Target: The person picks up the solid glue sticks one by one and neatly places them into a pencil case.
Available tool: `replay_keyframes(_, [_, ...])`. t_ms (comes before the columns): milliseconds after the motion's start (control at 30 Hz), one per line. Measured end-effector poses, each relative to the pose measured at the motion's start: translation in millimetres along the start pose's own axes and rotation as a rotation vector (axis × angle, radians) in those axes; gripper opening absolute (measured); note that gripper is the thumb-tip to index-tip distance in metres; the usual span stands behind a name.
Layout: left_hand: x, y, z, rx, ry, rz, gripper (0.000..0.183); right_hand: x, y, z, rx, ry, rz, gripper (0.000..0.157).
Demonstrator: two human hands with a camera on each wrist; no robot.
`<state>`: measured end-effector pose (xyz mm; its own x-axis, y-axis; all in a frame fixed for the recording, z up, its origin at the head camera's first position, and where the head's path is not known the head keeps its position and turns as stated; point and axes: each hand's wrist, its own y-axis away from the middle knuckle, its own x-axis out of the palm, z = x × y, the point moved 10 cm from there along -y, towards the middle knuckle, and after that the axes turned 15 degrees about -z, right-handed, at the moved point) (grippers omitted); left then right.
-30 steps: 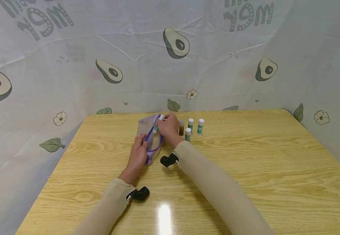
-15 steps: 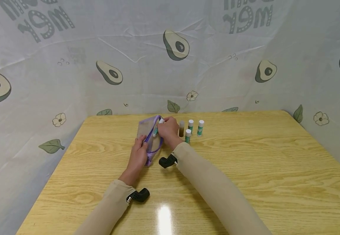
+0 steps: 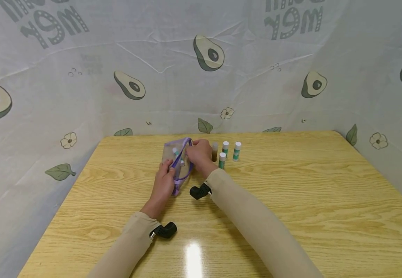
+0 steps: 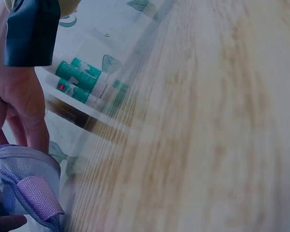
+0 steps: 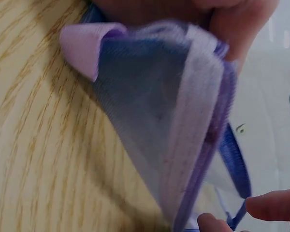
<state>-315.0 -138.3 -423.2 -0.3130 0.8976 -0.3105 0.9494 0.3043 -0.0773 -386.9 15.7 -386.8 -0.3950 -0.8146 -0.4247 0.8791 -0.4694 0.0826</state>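
Observation:
My left hand (image 3: 164,181) grips the near side of a mesh pouch (image 4: 43,169) with purple trim, its thumb along the open mouth. My right hand (image 3: 199,151) is at the far end of that mouth. In the right wrist view its finger (image 5: 273,205) and thumb stand apart at the blue edge, with no glue stick between them. A white-capped green glue stick (image 3: 175,151) shows through the mesh, inside the pouch. In the left wrist view, the right hand's fingers reach down behind the pouch rim.
Right of the pouch stand three glue sticks (image 3: 237,151) with white caps and green labels. A brown tube (image 3: 214,152) with a greyish cap is beside them, close to the right hand. All are on the wooden table (image 3: 291,185), against a patterned cloth (image 3: 256,88) behind.
The right hand has let go of the glue stick, which has gone down from the mouth into the pouch. The left hand and the other sticks stay where they were.

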Motion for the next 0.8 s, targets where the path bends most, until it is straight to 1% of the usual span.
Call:
replay_keyframes(100, [-1.2, 0.1, 0.2, 0.002, -0.004, -0.005, 0.053, -2.5, 3, 5, -0.029, 0.014, 0.001, 0.045])
replay_keyframes(200, [-1.8, -0.1, -1.0, 0.011, -0.003, -0.008, 0.052, -8.2, 5, 12, -0.085, 0.015, -0.016, 0.045])
replay_keyframes(333, [-1.1, 0.2, -1.7, 0.013, -0.002, -0.004, 0.052, -17.5, 10, 21, -0.167, -0.027, -0.014, 0.043])
replay_keyframes(467, [0.4, 1.4, -1.2, 0.005, -0.001, 0.004, 0.052, -26.5, 17, 30, -0.270, -0.079, 0.024, 0.045])
replay_keyframes(600, [0.5, 1.9, -1.0, 0.000, 0.000, 0.008, 0.052, -36.1, 24, 43, -0.386, -0.116, 0.056, 0.052])
replay_keyframes(700, [0.3, 1.9, -1.4, 0.003, -0.001, 0.009, 0.053, -42.7, 31, 51, -0.444, -0.118, 0.089, 0.058])
replay_keyframes(800, [0.5, 1.3, -1.2, 0.002, -0.003, 0.009, 0.053, -49.9, 38, 57, -0.494, -0.079, 0.117, 0.063])
